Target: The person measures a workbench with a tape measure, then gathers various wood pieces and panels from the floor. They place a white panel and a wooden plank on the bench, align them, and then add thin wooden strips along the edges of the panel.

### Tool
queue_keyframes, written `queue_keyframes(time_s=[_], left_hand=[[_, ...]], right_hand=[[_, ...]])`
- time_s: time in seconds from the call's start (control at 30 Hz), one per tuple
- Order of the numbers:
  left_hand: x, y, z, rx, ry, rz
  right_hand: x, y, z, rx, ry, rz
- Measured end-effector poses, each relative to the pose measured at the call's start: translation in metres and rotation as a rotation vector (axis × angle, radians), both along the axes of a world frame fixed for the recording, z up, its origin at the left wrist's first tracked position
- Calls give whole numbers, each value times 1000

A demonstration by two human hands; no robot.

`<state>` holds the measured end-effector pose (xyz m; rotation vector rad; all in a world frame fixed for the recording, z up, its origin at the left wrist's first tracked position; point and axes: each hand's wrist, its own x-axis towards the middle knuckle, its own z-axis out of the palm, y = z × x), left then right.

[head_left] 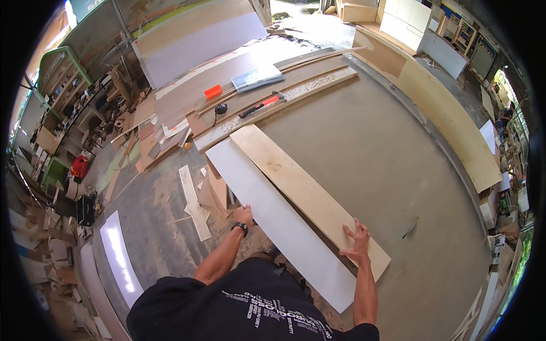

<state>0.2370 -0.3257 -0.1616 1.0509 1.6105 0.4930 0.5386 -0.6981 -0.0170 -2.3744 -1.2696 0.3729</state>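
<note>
A long white board lies slantwise in front of me, its near end beside my right forearm. My left hand, with a black watch on the wrist, is closed on the board's left edge; some of its fingers are hidden underneath. Alongside on the right lies a long plywood board, with a dark narrow gap between the two. My right hand rests on the plywood near its closer end, fingers spread over its face and thumb at the edge facing the gap.
Beyond the boards, a hammer lies on a long wooden strip, near a black tape measure, an orange block and a blue-white packet. A thin pen-like tool lies on the brown tabletop. Wood offcuts litter the floor at left.
</note>
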Motion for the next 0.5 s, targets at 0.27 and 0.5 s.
queue_keyframes(time_s=[0.27,0.5], left_hand=[[34,13,37,-13,85,-280],[83,-4,158,-73,278,-347]], right_hand=[[10,-5,-6,-36,-61,-69],[11,-8,-13,-16,-64,-64]])
